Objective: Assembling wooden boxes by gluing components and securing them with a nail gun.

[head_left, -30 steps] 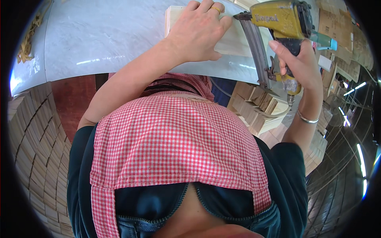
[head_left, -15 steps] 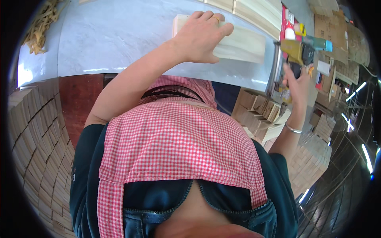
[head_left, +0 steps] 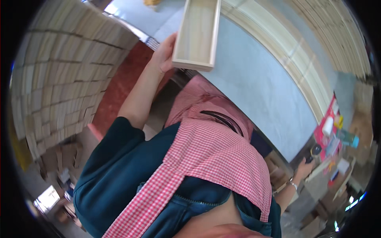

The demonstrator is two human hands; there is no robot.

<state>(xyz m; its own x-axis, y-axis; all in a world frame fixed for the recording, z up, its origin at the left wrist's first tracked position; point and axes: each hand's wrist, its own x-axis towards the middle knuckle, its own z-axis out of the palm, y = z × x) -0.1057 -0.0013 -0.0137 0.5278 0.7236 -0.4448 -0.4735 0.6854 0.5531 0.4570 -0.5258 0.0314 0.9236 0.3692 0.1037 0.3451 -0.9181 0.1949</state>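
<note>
Here, fingers of the left hand grip a wooden box; those of the right hand wrap a nail gun.

On our left we see a tall stack of pale wooden pieces beside a dark red panel. At the lower left we make out a bright rectangle. Toward our right we see a white bottle near a small yellow item and a teal bottle, with brown cardboard just beyond.
</note>
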